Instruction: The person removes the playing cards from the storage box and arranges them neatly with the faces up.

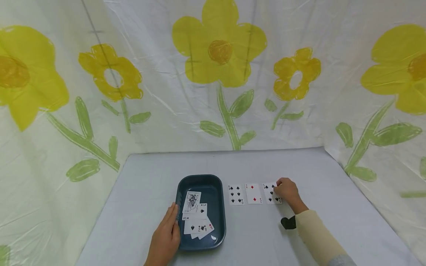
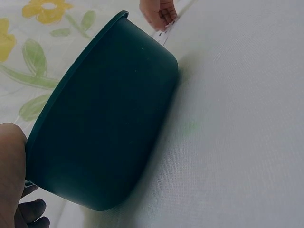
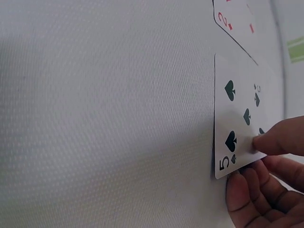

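My left hand (image 1: 165,234) holds the left side of a dark blue rectangular tray (image 1: 217,207). The left wrist view shows the tray's outer wall (image 2: 104,114), with the hand at its rim in the lower left corner. Several playing cards lie overlapping inside the tray, among them a joker (image 1: 192,201). To the right, my right hand (image 1: 287,193) pinches the right edge of the five of spades (image 3: 230,114), its thumb on the face and fingers beneath the edge. The two of diamonds (image 1: 254,194) and six of spades (image 1: 236,194) lie face up in a row beside it.
A small black heart-shaped piece (image 1: 288,222) lies close to the right sleeve (image 1: 316,231). The table (image 1: 149,177) has a white cover, and a flower-printed sheet (image 1: 159,122) rises along its back and sides.
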`<state>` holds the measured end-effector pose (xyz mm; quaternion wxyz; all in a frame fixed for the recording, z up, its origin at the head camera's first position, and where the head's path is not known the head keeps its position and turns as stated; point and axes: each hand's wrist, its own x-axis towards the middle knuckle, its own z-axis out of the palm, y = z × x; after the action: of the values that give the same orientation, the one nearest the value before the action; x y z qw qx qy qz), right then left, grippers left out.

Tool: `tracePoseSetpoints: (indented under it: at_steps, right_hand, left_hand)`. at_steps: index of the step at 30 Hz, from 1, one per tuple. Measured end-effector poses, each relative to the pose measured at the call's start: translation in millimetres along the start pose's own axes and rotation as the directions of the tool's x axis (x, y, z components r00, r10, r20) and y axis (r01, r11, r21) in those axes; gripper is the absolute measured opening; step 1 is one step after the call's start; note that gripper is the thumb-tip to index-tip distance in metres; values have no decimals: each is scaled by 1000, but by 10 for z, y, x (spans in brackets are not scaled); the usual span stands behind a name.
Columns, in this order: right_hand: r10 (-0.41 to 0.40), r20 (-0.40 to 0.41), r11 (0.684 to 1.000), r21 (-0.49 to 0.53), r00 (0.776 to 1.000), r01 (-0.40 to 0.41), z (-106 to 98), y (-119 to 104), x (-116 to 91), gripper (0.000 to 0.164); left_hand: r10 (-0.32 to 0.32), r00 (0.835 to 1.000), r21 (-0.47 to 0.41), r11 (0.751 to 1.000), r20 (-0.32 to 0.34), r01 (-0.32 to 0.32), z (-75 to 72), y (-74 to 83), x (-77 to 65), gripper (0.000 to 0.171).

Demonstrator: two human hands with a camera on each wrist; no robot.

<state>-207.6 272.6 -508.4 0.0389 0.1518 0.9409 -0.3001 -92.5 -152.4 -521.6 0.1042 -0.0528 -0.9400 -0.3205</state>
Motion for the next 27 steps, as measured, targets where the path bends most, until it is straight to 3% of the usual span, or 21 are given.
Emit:
tracePoseSetpoints:
  at_steps: [27]
  right_hand:
    - [0, 9, 1000, -3, 1000, 0, -80, -13, -77, 23]
  left_hand:
    - [6, 1000, 0, 1000, -7, -6, 10, -18, 9, 50]
